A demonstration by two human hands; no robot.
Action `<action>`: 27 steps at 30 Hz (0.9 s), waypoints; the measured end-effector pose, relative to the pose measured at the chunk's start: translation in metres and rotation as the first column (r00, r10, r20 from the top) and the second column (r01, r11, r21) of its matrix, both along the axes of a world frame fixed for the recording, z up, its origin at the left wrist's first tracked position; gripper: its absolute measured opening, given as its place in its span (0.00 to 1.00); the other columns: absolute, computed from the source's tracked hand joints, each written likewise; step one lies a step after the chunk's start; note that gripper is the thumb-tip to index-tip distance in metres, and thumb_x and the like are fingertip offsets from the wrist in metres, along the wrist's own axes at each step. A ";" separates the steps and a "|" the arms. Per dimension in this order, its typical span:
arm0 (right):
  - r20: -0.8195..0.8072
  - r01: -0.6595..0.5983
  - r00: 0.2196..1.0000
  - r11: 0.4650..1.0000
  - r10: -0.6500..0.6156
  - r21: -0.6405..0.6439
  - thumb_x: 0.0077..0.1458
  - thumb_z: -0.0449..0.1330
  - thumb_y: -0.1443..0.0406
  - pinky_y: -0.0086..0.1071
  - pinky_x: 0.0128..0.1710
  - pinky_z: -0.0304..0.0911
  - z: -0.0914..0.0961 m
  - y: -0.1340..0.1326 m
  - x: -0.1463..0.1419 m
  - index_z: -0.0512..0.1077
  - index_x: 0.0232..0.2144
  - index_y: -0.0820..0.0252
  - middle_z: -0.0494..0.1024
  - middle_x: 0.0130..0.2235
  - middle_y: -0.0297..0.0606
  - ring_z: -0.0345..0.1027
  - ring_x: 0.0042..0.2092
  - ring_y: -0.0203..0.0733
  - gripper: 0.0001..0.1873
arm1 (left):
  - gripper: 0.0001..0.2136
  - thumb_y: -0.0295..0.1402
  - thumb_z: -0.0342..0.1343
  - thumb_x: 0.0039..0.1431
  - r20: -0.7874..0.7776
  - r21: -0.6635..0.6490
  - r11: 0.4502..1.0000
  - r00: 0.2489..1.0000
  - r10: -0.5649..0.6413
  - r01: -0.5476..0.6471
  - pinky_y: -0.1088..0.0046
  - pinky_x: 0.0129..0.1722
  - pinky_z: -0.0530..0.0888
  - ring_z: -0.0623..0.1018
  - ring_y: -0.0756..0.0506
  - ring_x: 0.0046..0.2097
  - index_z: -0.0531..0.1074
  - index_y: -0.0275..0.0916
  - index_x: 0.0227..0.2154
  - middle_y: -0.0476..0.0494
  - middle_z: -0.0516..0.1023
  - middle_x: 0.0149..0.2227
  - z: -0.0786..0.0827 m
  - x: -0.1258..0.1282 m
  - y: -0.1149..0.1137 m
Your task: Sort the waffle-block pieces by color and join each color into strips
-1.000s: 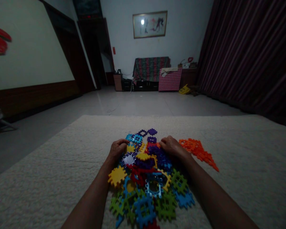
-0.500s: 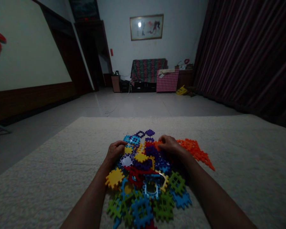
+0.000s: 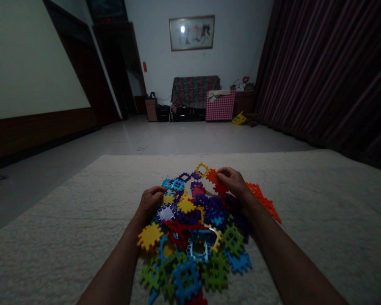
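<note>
My right hand (image 3: pixel 233 180) pinches an orange interlocking tile (image 3: pixel 212 176) at the far right of a heap of notched plastic tiles. A red tile (image 3: pixel 221 188) lies just under it. A yellow frame tile (image 3: pixel 202 169) sits beside the orange one at the heap's far edge. My left hand (image 3: pixel 151 199) rests against the heap's left side, its fingers loosely curved by a yellow tile (image 3: pixel 168 198) and a light blue window tile (image 3: pixel 178 184); its fingertips are partly hidden. Nearer me lie purple tiles (image 3: pixel 209 203), green tiles (image 3: pixel 233 239) and a blue window tile (image 3: pixel 187 279).
The heap lies on a cream fleecy mat (image 3: pixel 82 220). Several orange tiles (image 3: pixel 265 203) form a separate group right of my right wrist. Beyond the mat are a tiled floor (image 3: pixel 184 137), a cloth-covered cabinet (image 3: pixel 195 93) and a dark curtain (image 3: pixel 324 76).
My right hand has moved away from me and slightly right with the orange tile. A yellow frame tile now shows at the far edge. My left hand stays almost in place. The view has shifted slightly.
</note>
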State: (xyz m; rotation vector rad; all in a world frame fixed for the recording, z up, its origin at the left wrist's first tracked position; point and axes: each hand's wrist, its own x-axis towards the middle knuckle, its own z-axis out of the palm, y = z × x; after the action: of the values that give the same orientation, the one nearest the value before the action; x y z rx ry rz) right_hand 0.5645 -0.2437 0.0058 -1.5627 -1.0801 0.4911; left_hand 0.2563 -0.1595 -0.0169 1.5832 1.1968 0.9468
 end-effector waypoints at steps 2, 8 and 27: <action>-0.039 -0.004 0.999 1.000 0.005 0.008 0.44 0.58 0.57 0.30 0.31 0.66 -0.001 0.000 0.001 0.71 0.33 0.59 0.77 0.30 0.35 0.69 0.30 0.37 0.14 | 0.18 0.36 0.52 0.36 0.003 0.003 1.000 1.000 0.002 -0.002 0.75 0.23 0.62 0.66 0.50 0.23 0.80 0.34 0.30 0.51 0.70 0.19 0.000 0.000 0.000; -0.085 -0.043 0.996 0.998 0.039 -0.044 0.44 0.58 0.57 0.29 0.29 0.64 -0.002 0.000 -0.005 0.71 0.36 0.59 0.76 0.30 0.34 0.68 0.30 0.37 0.17 | 0.17 0.35 0.53 0.35 0.014 -0.035 0.999 1.000 0.015 -0.015 0.75 0.23 0.63 0.67 0.50 0.22 0.79 0.34 0.29 0.51 0.70 0.18 0.001 0.001 -0.001; -0.050 -0.158 0.987 0.957 0.150 -0.245 0.44 0.58 0.66 0.24 0.24 0.58 -0.001 -0.011 -0.029 0.76 0.30 0.62 0.76 0.25 0.31 0.67 0.26 0.34 0.09 | 0.17 0.37 0.52 0.36 -0.007 0.001 1.000 1.000 -0.018 0.018 0.75 0.23 0.62 0.67 0.49 0.22 0.78 0.36 0.30 0.52 0.69 0.18 -0.002 0.001 0.002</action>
State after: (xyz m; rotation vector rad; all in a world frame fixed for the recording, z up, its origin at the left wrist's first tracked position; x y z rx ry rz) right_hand 0.5360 -0.2543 0.0048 -1.6881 -1.1560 0.7795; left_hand 0.2575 -0.1579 -0.0189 1.5968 1.1857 0.9310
